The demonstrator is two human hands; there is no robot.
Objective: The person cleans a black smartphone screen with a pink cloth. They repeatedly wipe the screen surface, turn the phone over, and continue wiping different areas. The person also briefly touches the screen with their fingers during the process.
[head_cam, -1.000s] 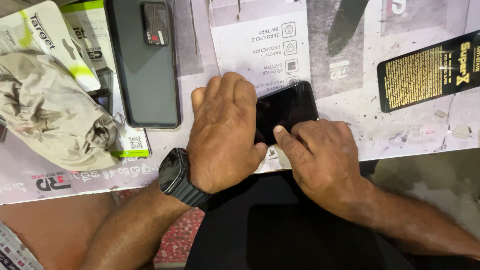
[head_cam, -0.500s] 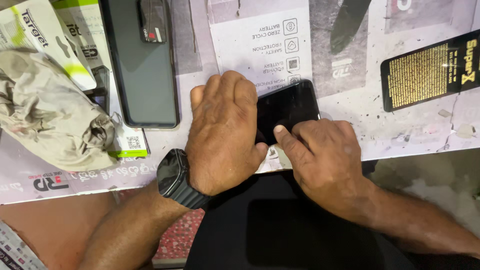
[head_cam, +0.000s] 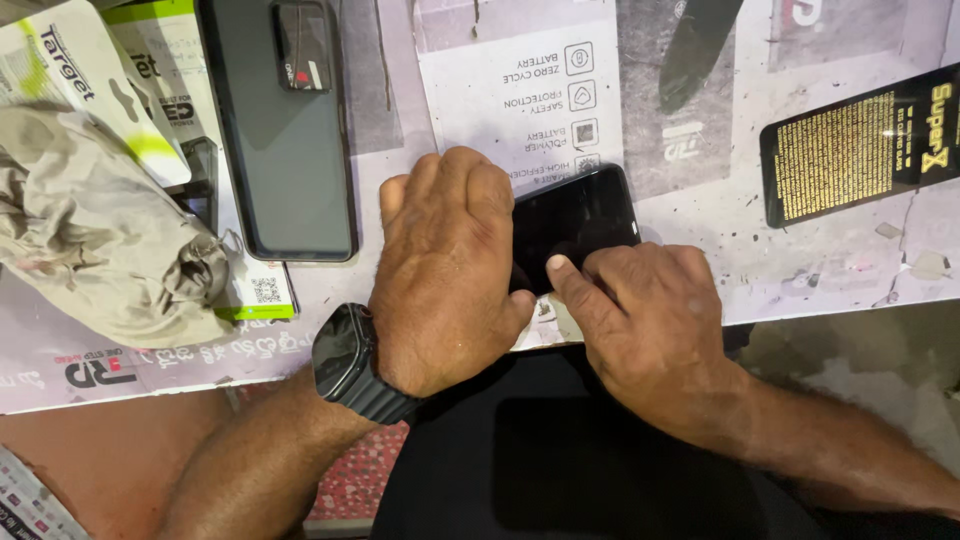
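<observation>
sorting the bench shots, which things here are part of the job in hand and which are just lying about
In hand:
black phone, pinned by left hand, right hand fingertip pressing its screen

Lying about:
grey phone
crumpled cloth
black and gold packet
white and green packaging

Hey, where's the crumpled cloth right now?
In the head view, the crumpled cloth lies at the table's left edge, left of the grey phone, away from both hands.
</observation>
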